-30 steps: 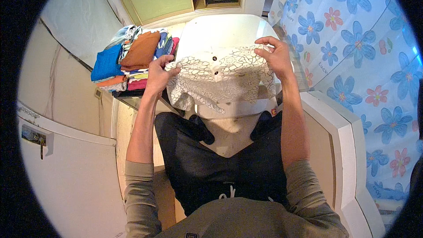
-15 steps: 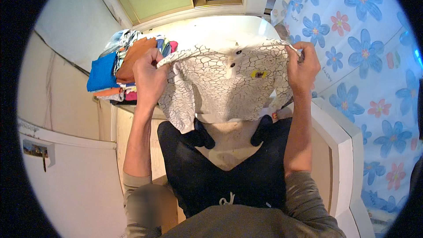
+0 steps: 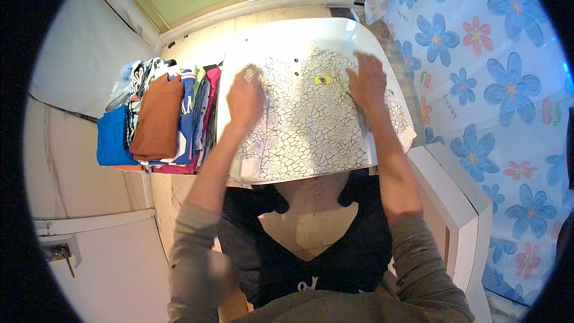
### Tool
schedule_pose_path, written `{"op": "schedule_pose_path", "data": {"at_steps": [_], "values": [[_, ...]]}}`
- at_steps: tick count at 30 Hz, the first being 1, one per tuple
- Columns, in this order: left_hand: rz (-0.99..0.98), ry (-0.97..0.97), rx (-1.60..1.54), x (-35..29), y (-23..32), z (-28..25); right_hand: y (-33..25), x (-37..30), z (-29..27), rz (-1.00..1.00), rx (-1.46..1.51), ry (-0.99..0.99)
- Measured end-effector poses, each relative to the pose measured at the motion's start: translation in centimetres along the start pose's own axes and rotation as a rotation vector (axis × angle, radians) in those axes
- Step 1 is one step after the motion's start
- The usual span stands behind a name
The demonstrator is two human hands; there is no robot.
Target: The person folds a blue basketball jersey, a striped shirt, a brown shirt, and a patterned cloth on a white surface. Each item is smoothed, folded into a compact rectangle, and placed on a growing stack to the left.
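Observation:
A white long-sleeved shirt (image 3: pixel 317 125) with a dark crackle pattern lies spread on a white tabletop (image 3: pixel 281 33). It has two dark buttons and a small yellow patch on the chest. Its collar end points away from me, and its hem reaches the near edge. At the left shoulder, my left hand (image 3: pixel 245 100) is closed with a bit of patterned cloth showing at its fingers. My right hand (image 3: pixel 367 84) rests at the other shoulder, slightly blurred, thumb and fingers apart. One sleeve (image 3: pixel 397 113) runs out beside my right forearm.
Left of the tabletop stands a pile of folded clothes, with a brown garment (image 3: pixel 158 116) and a blue one (image 3: pixel 113 137) on top. A white cabinet-like box (image 3: pixel 448 185) is at my right, before a flowered curtain (image 3: pixel 478 84). My legs (image 3: pixel 299 269) are below the near edge.
The shirt, held up in the air by both hands before, now lies flat on the tabletop. My hands have moved closer together, and the right hand's fingers have come apart.

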State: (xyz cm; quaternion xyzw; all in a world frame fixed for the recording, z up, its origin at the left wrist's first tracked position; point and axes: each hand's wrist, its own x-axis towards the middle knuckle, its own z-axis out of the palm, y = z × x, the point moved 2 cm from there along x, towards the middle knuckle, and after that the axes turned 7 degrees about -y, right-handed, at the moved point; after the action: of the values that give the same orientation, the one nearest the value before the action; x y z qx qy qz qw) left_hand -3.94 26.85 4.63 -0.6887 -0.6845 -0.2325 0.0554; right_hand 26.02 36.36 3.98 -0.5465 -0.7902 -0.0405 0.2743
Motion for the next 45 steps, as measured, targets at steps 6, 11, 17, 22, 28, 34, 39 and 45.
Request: {"op": "schedule_pose_path", "data": {"at_steps": [6, 11, 17, 22, 28, 34, 39, 45], "values": [[0.117, -0.308, -0.218, -12.9, 7.3, 1.7, -6.0, -15.8, -0.9, -0.084, 0.113, -0.125], [0.104, -0.425, 0.042, -15.7, 5.9, 0.7, -7.5, -20.4, -1.7, -0.126, 0.083, -0.218], [0.027, -0.421, 0.093, -17.1, 6.1, -0.3, -7.1, -21.2, -2.3, -0.080, 0.095, -0.234], [-0.123, -0.447, 0.168, -16.1, 6.7, -1.9, -4.5, -21.3, -2.3, -0.001, 0.178, -0.113], [0.147, -0.240, -0.101, -11.3, 11.2, 0.1, 5.3, -16.9, -7.1, 0.590, -0.001, 0.247], [0.282, -0.133, -0.299, -4.9, 15.2, 7.5, 12.5, -14.7, -6.7, 0.818, -0.038, -0.179], [0.261, -0.061, -0.406, -1.7, 15.9, 9.5, 11.3, -9.7, -9.0, 0.728, 0.046, 0.231], [0.149, -0.161, -0.525, -0.3, 14.2, 12.3, 6.8, 3.0, -14.6, 0.456, 0.150, 0.338]]}}
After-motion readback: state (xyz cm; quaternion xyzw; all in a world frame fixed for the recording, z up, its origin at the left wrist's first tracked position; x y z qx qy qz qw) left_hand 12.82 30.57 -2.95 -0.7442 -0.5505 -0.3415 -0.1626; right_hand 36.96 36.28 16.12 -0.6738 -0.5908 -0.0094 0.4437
